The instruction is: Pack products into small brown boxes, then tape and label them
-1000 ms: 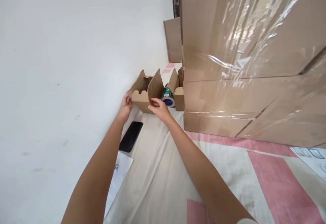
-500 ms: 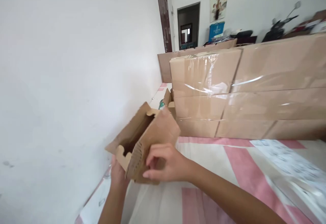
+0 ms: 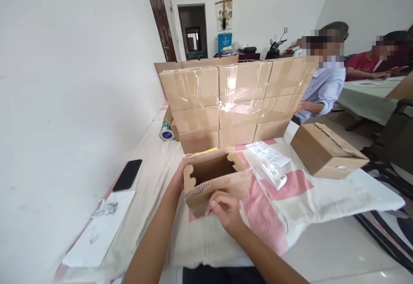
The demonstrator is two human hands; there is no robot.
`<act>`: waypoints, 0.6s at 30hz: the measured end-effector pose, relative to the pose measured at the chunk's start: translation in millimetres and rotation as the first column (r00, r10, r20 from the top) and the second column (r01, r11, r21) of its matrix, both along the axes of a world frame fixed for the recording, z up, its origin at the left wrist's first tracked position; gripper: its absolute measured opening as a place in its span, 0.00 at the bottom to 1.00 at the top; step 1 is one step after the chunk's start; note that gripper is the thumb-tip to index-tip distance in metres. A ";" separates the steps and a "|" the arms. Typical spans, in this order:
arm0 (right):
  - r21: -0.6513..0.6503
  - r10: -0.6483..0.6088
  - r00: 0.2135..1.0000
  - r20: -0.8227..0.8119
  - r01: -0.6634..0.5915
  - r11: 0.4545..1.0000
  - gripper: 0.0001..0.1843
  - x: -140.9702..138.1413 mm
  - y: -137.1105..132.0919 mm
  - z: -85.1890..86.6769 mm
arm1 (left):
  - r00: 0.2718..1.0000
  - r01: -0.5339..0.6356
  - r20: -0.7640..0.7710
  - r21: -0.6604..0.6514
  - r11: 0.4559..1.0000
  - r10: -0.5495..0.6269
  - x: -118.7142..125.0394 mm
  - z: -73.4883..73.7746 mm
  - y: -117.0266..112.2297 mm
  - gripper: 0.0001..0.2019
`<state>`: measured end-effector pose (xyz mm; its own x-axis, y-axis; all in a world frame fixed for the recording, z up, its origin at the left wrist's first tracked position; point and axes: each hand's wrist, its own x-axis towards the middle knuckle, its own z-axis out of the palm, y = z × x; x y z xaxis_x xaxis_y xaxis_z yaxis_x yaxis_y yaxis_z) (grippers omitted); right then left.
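Note:
A small cardboard box [image 3: 222,187] with its top flaps up stands tilted over the cloth-covered table. Its inside looks dark, and I cannot make out anything in it. My left hand [image 3: 181,177] grips the box at its left end, the fingers mostly hidden behind the cardboard. Against the front wall my right hand [image 3: 226,211] is closed, fingers curled and thumb near the fingertips. Whether something small is pinched there is hidden.
A taped cardboard partition [image 3: 196,118] crosses the table. To the right are a closed carton [image 3: 325,152], a white tape dispenser [image 3: 272,175] and a printed sheet [image 3: 266,154]. A phone [image 3: 127,175], paper [image 3: 100,228] and can [image 3: 166,132] lie left. A person [image 3: 325,81] sits beyond.
My view has swung right and back, bringing the phone, carton and people into sight. The box has turned more level in my left hand; my right hand stays at its front.

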<state>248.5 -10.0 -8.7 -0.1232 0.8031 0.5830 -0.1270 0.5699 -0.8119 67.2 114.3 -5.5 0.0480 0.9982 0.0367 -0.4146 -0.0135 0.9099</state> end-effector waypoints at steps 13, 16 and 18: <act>-0.448 -0.484 0.598 0.639 0.800 0.399 0.13 253.3 -177.7 -113.9 | 0.998 -0.046 0.009 -0.465 0.884 0.057 -37.7 -90.3 -309.9 0.15; -0.555 -0.365 0.665 0.652 0.746 0.368 0.20 266.3 -191.6 -142.9 | 0.964 -0.266 -0.171 -0.582 0.768 0.205 -18.0 -142.7 -362.6 0.17; -0.545 -0.299 0.709 0.639 0.691 0.475 0.23 256.4 -195.9 -151.4 | 0.895 -0.444 -0.336 -0.625 0.642 0.291 -12.8 -170.6 -378.0 0.20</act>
